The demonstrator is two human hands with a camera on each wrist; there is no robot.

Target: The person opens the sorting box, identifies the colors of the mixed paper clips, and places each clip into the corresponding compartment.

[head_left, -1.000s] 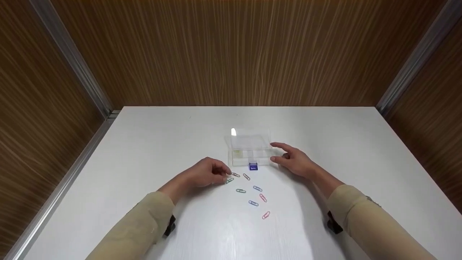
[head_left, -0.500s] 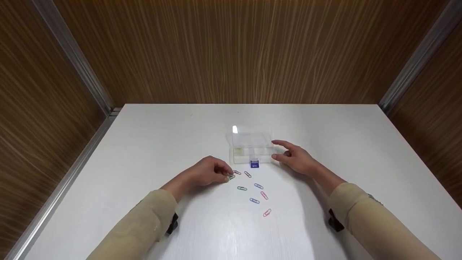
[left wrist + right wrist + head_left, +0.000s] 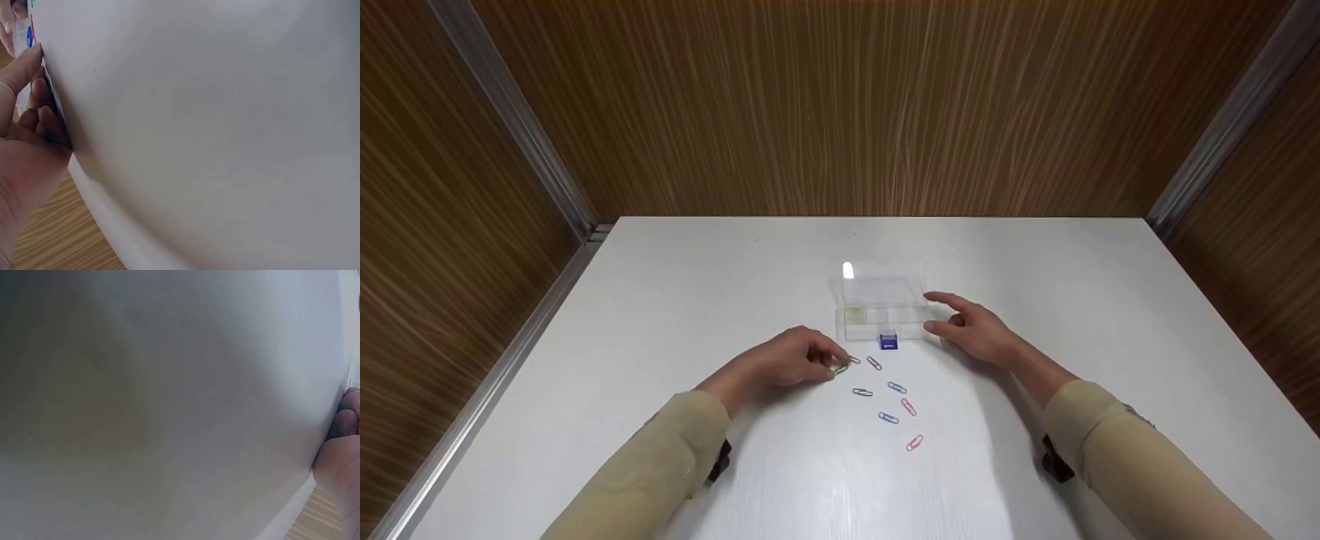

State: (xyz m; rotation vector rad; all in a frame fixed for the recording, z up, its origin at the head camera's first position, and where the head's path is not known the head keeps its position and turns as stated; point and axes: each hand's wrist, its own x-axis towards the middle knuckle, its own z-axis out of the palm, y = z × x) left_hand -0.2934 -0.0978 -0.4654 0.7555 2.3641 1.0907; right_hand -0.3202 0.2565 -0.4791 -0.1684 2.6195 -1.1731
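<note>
A clear plastic compartment box (image 3: 883,304) lies open on the white table (image 3: 697,285), with a small blue piece (image 3: 888,342) at its front edge. Several coloured paper clips lie scattered before it. My left hand (image 3: 834,363) rests on the table with curled fingers, thumb and forefinger pinching a green paper clip (image 3: 841,369). My right hand (image 3: 931,311) lies at the box's right end, fingers relaxed, thumb and forefinger touching it. The left wrist view shows only my left fingers (image 3: 34,107) against the table, and the right wrist view only the edge of my right hand (image 3: 344,450).
Loose clips include a dark green one (image 3: 862,392), a blue one (image 3: 895,388), a red one (image 3: 908,406) and a pink one (image 3: 914,442). Wood-panelled walls (image 3: 840,112) close the table in at the back and sides.
My right hand has edged left up to the box's end. My left fingertips have closed on the green clip and shifted it slightly forward.
</note>
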